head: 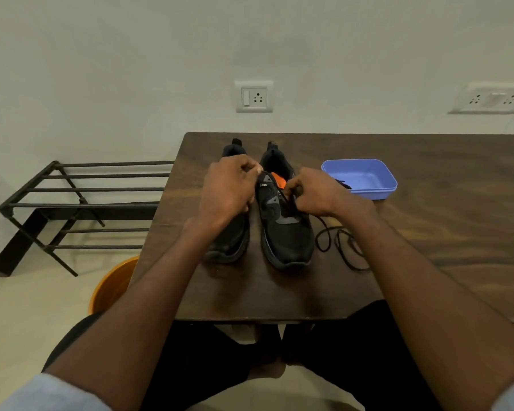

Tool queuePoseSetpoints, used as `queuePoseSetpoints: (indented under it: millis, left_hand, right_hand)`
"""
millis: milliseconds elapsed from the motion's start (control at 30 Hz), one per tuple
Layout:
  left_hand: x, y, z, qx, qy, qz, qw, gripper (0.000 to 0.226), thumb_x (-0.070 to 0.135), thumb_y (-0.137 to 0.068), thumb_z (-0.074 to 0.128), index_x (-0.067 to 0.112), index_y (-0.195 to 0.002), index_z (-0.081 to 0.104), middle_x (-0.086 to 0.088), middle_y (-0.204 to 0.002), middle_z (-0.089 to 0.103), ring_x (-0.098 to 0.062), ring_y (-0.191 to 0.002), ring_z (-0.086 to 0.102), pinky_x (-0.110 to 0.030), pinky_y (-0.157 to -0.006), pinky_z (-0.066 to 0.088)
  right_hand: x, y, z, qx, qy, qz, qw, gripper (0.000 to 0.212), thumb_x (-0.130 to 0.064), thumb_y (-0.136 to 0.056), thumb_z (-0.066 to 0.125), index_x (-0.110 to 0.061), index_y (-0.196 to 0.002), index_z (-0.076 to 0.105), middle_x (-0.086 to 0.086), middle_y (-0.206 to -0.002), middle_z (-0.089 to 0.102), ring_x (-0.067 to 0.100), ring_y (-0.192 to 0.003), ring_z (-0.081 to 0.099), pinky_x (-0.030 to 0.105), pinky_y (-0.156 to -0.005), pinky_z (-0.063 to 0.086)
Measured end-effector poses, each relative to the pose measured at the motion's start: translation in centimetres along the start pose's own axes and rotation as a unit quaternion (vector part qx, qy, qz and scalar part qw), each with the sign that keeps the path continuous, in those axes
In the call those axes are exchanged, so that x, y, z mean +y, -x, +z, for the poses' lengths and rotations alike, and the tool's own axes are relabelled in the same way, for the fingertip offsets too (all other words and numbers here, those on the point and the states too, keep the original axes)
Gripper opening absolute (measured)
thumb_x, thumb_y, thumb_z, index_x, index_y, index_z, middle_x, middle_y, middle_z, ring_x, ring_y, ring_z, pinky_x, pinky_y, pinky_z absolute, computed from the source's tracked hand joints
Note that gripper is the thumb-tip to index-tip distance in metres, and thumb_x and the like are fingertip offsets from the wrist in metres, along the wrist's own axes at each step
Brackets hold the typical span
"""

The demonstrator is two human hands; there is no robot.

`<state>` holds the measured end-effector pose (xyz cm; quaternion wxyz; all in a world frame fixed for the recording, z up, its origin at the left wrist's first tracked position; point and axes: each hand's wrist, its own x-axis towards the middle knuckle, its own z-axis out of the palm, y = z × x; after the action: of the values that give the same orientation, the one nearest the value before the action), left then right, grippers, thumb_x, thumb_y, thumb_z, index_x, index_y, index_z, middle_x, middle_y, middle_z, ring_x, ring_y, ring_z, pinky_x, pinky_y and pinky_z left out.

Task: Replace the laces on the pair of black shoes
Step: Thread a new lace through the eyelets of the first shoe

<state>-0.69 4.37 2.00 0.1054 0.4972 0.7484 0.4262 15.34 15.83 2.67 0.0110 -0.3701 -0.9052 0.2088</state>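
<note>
Table [428, 232]: dark wood, standing against a pale wall, carrying all task items.

Left shoe [232, 232]: black, sitting toe toward the person, just beside its partner; its upper part is lying hidden behind the left hand.

Right shoe [285, 229]: black with an orange lining showing at the tongue, sitting toe toward the person, between the left shoe and the loose lace.

Lace [339, 247]: black cord, running from the right shoe's eyelets through the right hand and trailing in loose loops on the table to the right of that shoe.

Left hand [229, 188]: hovering over the left shoe at the inner collar of the right shoe, fingers curling tight at the tips and pinching something small and pale; whether that is a lace end cannot be told.

Right hand [315, 192]: resting at the outer side of the right shoe, fingers curling round and gripping the lace over the eyelets.

Tray [359, 176]: blue plastic, shallow, sitting on the table behind and to the right of the shoes; a dark cord is lying at its near left corner.

Rack [80, 206]: black metal bars, standing on the floor left of the table.

Bucket [113, 286]: orange, partly showing under the table's left edge.

Sockets [254, 97]: white plates sitting on the wall.
</note>
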Motion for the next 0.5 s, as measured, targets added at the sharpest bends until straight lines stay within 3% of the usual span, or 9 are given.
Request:
queuePoseSetpoints:
  millis: [67, 133, 200, 267, 333, 433, 500]
  left_hand:
    - [-0.2, 0.2, 0.4, -0.015, -0.013, 0.029, 0.999, 0.012, 0.025, -0.102, 0.062, 0.024, -0.106, 0.074, 0.008, -0.072, 0.07, -0.008, -0.06, 0.067, -0.027, -0.059, 0.06]
    - [-0.2, 0.3, 1.2, -0.011, -0.002, 0.047, 0.999, 0.012, 0.023, -0.1, 0.065, 0.025, -0.105, 0.076, 0.01, -0.081, 0.072, -0.006, -0.071, 0.067, -0.026, -0.067, 0.059]
    - [-0.2, 0.3, 1.7, -0.002, 0.005, 0.051, 0.999, 0.012, 0.022, -0.1, 0.066, 0.025, -0.104, 0.076, 0.012, -0.082, 0.07, -0.003, -0.07, 0.064, -0.017, -0.062, 0.05]
    - [-0.4, 0.4, 2.2, 0.011, 0.001, 0.043, 0.999, 0.012, 0.022, -0.1, 0.065, 0.022, -0.103, 0.077, 0.014, -0.077, 0.066, 0.0, -0.063, 0.058, -0.012, -0.058, 0.04]
    - [-0.5, 0.4, 2.5, 0.014, -0.001, 0.037, 0.999, 0.013, 0.022, -0.1, 0.065, 0.022, -0.104, 0.077, 0.013, -0.077, 0.066, -0.002, -0.063, 0.058, -0.014, -0.059, 0.04]
    - [-0.7, 0.2, 2.6, -0.044, -0.001, 0.067, 0.997, 0.02, 0.016, -0.101, 0.062, 0.025, -0.115, 0.072, 0.009, -0.086, 0.068, -0.009, -0.072, 0.062, -0.024, -0.065, 0.05]
    - [-0.9, 0.2, 2.4, -0.123, -0.043, 0.111, 0.985, 0.039, 0.01, -0.1, 0.061, 0.028, -0.135, 0.063, 0.006, -0.105, 0.062, -0.008, -0.088, 0.057, -0.023, -0.08, 0.046]
  right_hand:
    - [-0.9, -0.2, 0.0, 0.027, -0.09, -0.002, 0.996, 0.026, -0.003, -0.093, 0.06, -0.017, -0.107, 0.078, -0.001, -0.097, 0.07, 0.016, -0.09, 0.064, 0.029, -0.077, 0.052]
    - [-1.3, 0.3, -0.4, 0.023, -0.218, 0.011, 0.976, 0.019, -0.01, -0.098, 0.064, -0.018, -0.11, 0.077, -0.001, -0.1, 0.074, 0.009, -0.091, 0.066, 0.024, -0.074, 0.051]
    - [-1.2, 1.0, -1.1, 0.011, -0.277, 0.035, 0.96, 0.014, -0.016, -0.1, 0.065, -0.017, -0.107, 0.077, -0.003, -0.098, 0.076, 0.004, -0.086, 0.065, 0.02, -0.069, 0.046]
    - [-0.9, 1.5, -1.5, -0.02, -0.334, 0.056, 0.941, 0.016, -0.024, -0.102, 0.063, -0.017, -0.107, 0.077, -0.002, -0.098, 0.079, 0.007, -0.088, 0.067, 0.025, -0.073, 0.047]
    - [-0.6, 1.7, -1.7, -0.048, -0.377, 0.063, 0.923, 0.024, -0.034, -0.102, 0.062, -0.016, -0.107, 0.077, 0.002, -0.098, 0.08, 0.012, -0.088, 0.069, 0.031, -0.076, 0.05]
    - [0.2, 1.5, -1.3, -0.008, -0.306, 0.065, 0.95, 0.012, -0.023, -0.1, 0.067, -0.016, -0.1, 0.077, 0.005, -0.083, 0.076, 0.009, -0.074, 0.07, 0.022, -0.062, 0.052]
    - [0.7, 1.3, -0.8, 0.011, -0.214, 0.064, 0.975, 0.009, -0.017, -0.099, 0.068, -0.019, -0.097, 0.076, 0.0, -0.074, 0.074, 0.005, -0.065, 0.069, 0.018, -0.054, 0.048]
